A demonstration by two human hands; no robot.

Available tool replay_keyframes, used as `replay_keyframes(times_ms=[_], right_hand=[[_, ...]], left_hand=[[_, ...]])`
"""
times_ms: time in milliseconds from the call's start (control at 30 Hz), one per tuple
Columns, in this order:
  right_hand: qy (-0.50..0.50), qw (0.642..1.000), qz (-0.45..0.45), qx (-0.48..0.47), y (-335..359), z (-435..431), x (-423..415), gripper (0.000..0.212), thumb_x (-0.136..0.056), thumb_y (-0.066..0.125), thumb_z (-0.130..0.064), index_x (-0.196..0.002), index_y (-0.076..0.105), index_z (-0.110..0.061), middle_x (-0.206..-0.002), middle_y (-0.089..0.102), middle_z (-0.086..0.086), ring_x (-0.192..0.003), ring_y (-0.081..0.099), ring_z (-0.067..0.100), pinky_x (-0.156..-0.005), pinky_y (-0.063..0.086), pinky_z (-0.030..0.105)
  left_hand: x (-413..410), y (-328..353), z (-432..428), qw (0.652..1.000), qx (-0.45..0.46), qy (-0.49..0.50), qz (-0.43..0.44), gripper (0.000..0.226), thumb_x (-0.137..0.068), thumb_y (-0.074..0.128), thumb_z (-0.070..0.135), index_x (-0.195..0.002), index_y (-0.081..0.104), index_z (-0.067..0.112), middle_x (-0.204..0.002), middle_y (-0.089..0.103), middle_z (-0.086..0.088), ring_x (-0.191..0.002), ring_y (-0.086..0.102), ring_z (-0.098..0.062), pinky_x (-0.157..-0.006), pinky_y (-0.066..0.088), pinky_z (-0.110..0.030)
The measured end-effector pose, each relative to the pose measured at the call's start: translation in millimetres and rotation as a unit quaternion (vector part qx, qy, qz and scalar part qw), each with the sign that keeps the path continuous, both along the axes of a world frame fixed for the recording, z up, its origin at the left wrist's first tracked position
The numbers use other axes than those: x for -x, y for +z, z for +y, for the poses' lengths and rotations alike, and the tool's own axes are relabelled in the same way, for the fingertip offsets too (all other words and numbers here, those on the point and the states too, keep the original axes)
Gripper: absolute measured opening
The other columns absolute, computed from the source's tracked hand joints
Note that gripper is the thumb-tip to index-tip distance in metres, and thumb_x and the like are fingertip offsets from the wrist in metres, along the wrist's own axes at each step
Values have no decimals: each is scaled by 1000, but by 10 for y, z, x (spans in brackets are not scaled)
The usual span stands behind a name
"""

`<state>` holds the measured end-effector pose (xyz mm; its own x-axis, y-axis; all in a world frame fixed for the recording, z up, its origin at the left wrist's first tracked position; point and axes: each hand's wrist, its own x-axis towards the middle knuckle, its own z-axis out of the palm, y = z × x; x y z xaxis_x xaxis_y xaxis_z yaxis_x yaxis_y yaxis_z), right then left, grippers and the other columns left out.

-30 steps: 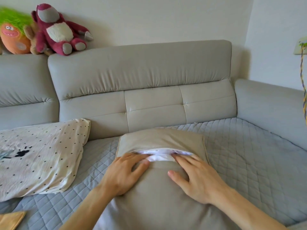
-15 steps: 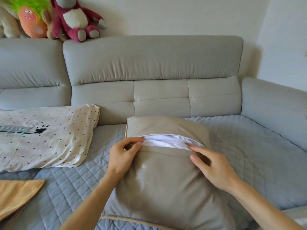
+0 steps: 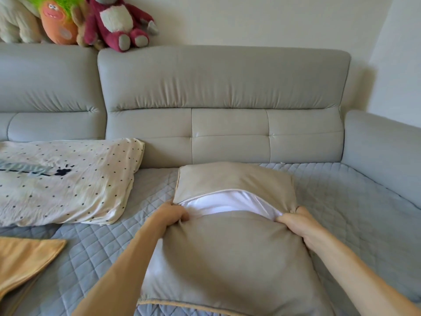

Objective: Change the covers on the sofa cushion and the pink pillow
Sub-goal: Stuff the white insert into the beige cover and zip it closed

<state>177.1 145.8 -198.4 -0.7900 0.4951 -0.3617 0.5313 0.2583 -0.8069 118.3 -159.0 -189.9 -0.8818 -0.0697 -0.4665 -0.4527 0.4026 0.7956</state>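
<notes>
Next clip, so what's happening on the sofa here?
A person is working on the beige sofa cushion, which lies on the quilted grey seat cover. The left hand and the right hand each hold the lower edge of the cover's opening, one at either end, and the gap shows the white insert inside. The cover is not off yet. A polka-dot pillow lies to the left, untouched, with an orange cloth near the front edge.

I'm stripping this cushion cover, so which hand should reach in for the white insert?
Probably the left hand: the insert shows widest beside it, while the right hand grips the cover at the narrow end.
</notes>
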Motion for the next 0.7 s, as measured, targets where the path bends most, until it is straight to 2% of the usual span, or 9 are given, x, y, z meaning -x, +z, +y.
replay_keyframes(times_ms=[100,167,233,300,400,467,567,633,700], right_hand=[[10,995,61,-73,131,94,48,42,-75,70,-11,-112,49,-12,-112,60,12,-97,57,29,-82,50,38],[58,985,99,-125,251,130,88,57,-78,67,-16,-130,46,-24,-115,60,0,-99,55,26,-81,45,36],[112,976,102,-158,288,95,73,79,-80,64,-19,-147,30,-43,-123,55,-10,-109,54,24,-83,41,32],[141,974,71,-162,129,48,4,84,-81,63,-21,-150,24,-50,-138,54,-9,-119,54,26,-83,42,31],[115,983,52,-131,-158,42,-163,81,-79,66,-33,-147,26,-55,-134,60,-9,-105,58,21,-73,45,29],[106,987,63,-108,-128,54,-203,79,-78,70,-39,-146,32,-51,-133,61,-8,-112,58,21,-83,46,32],[96,986,93,-95,-23,95,-223,70,-80,73,-36,-144,44,-37,-133,59,-4,-117,56,22,-88,42,33],[93,989,105,-46,37,96,-260,65,-82,74,-30,-140,48,-33,-125,60,-7,-106,57,16,-85,42,32],[77,989,117,36,102,84,-283,56,-80,74,-26,-133,54,-30,-114,65,-6,-92,60,11,-73,42,30]], left_hand=[[-96,26,-147,998,-59,8,37,53,-74,62,-5,-123,57,14,-99,66,-13,-84,66,-30,-66,60,-38],[-140,32,-293,991,-105,25,75,51,-70,66,-4,-115,64,19,-99,73,-10,-90,70,-30,-74,60,-40],[-231,-50,-423,989,-132,34,55,50,-68,71,-1,-114,66,20,-97,76,-7,-89,73,-29,-76,61,-41],[-373,-187,-435,992,-128,16,9,54,-63,77,8,-115,66,16,-97,76,-10,-89,73,-30,-81,60,-46],[-523,-230,-290,995,-101,1,5,68,-52,79,28,-116,62,15,-98,75,-9,-88,73,-27,-84,59,-46],[-521,-99,-188,997,-67,-3,39,68,-53,79,35,-115,58,15,-99,70,-4,-88,70,-22,-81,59,-40],[-484,67,-88,995,-71,1,72,54,-76,78,33,-116,45,19,-99,59,4,-87,61,-13,-67,51,-29],[-449,52,-83,993,-109,7,47,52,-74,75,38,-116,55,16,-103,68,-3,-88,67,-20,-74,54,-32],[-464,80,-101,989,-144,23,25,38,-72,70,39,-100,72,15,-93,74,-8,-80,69,-24,-77,53,-32]])
